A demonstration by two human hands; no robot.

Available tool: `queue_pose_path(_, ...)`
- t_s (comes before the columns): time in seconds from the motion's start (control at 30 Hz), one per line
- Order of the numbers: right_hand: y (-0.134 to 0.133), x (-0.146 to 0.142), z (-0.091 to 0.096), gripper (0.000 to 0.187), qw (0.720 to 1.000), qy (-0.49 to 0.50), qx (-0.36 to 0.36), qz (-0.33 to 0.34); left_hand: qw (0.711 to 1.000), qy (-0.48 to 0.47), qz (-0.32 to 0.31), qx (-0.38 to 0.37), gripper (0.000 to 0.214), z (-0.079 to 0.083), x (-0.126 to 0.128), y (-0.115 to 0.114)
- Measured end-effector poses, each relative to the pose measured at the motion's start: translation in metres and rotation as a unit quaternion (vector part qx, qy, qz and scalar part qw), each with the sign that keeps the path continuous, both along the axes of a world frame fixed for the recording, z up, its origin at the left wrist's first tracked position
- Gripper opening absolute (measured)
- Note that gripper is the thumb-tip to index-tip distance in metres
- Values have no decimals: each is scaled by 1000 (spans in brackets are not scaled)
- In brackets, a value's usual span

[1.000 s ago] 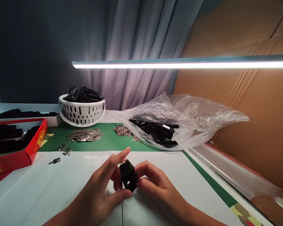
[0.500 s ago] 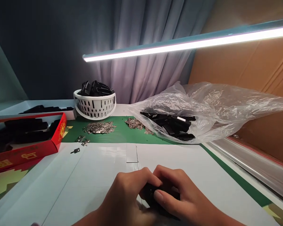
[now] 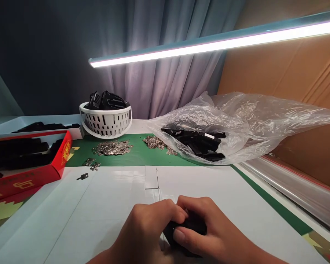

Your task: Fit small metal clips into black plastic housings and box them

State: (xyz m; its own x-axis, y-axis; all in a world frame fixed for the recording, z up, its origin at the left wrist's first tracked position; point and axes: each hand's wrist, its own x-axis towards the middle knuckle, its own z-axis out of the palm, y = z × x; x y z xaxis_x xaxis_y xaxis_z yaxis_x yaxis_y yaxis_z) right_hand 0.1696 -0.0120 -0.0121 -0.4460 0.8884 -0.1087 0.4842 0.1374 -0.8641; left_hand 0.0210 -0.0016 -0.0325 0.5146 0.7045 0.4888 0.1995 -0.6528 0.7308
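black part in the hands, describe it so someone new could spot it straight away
Start at the white sheet. Over its near part, the left hand and right hand enclose the black part. Unlike the black pieces in the white basket, it is held.

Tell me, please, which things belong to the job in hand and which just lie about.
Likely the job's:
black plastic part between left hand and right hand
small silvery metal pieces
clear plastic bag holding black items

Probably just surroundings:
pleated grey fabric curtain
tall brown cardboard panel
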Motion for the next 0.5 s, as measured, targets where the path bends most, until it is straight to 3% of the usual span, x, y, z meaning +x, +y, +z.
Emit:
queue_pose_path(0.2,2,0,-3,31,1000,-21,-2,-6,1000,-11,12,-18,21,4,3,0)
queue_pose_path(0.5,-9,-5,-11,36,999,-24,19,17,972,-5,85,-221,10,1,-2,-27)
